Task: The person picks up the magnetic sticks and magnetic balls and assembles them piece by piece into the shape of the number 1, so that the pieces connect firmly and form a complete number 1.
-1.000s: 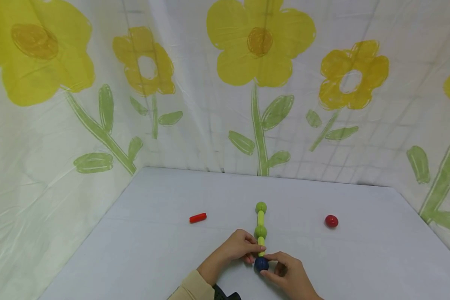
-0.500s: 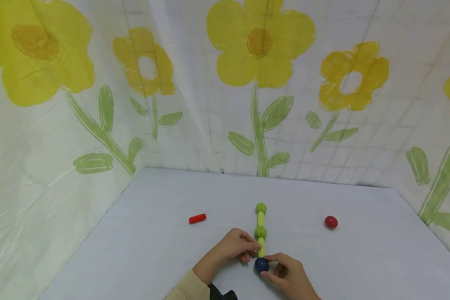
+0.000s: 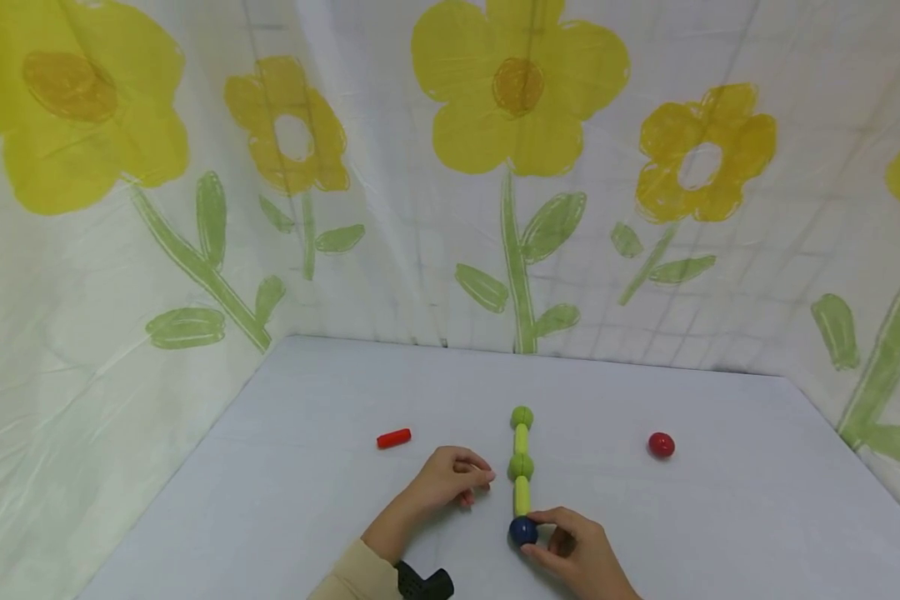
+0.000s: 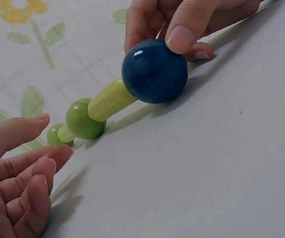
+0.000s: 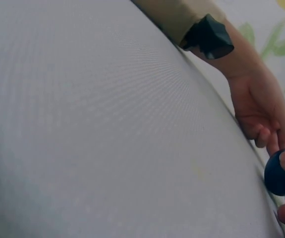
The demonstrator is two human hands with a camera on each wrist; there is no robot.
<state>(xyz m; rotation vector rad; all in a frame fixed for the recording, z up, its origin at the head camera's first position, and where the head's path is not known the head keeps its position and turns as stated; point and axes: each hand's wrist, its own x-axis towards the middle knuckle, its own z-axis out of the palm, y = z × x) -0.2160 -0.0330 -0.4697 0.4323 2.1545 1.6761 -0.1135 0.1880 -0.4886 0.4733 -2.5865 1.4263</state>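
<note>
Yellow flowers decorate a white curtain (image 3: 390, 275) behind a pale table (image 3: 735, 500). On the table, a person's right hand (image 3: 581, 546) pinches a dark blue ball (image 3: 523, 531) between thumb and fingers. Straight ahead of that grip, joined to the ball, runs a line of yellow-green rods (image 3: 522, 496) and green balls (image 3: 521, 467). Just left of the line, the left hand (image 3: 450, 479) holds nothing, its thumb and forefinger parted, other fingers loosely bent. Beyond the grip lie a red rod (image 3: 393, 438), far left, and a red ball (image 3: 661, 445), right.

A glossy dark-blue ball (image 3: 523, 531) sits pinched in the right hand (image 3: 579, 546) — touching it, two ridged yellow-green rods (image 3: 522, 496) alternate with two glossy green balls (image 3: 521, 467), running straight past the left hand (image 3: 450, 479).
</note>
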